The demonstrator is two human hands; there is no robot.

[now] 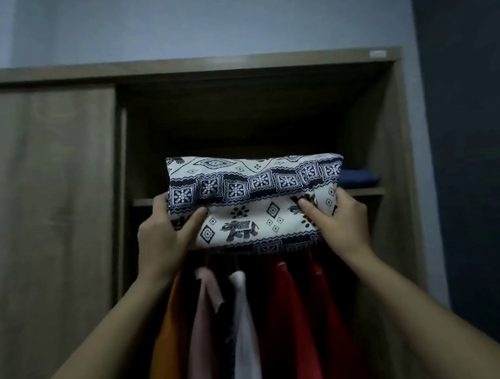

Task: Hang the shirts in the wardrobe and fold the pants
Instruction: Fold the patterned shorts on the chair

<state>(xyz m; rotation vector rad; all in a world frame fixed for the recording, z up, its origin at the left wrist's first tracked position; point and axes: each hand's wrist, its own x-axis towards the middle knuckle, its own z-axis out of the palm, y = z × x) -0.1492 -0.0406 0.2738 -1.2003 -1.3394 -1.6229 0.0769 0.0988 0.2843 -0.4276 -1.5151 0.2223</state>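
- We see the folded pants [255, 201] raised in front of the open wardrobe [388, 136], held between the left hand [163, 241] and the right hand [343, 227].
- The left hand clamps the bundle's left end: its thumb lies on the front face near the lower fold, and the other fingers go behind the cloth, out of our sight.
- The right hand clamps the right end the same way, thumb pressed on the front by a dark printed figure, the remaining fingers wrapped round the edge and hidden behind.
- The bundle sits level with the front edge of the shelf [365, 191]; we cannot tell whether it rests on the board or hangs just before it.
- The pants are white cloth with a dark navy print: a band of squares with flower shapes across the middle, diamonds and an elephant on the lower panel, and wavy borders.
- The cloth is folded into a wide, thick rectangle, with the upper layer bulging over the lower one.
- On the shelf behind the bundle's right end lies a folded blue garment [360, 177].
- Below the bundle hang shirts: an orange shirt [165, 345], a pink shirt [203, 327], a white shirt [243, 324] and red shirts [298, 320].
- The wardrobe's sliding door [45, 190] covers its left side.
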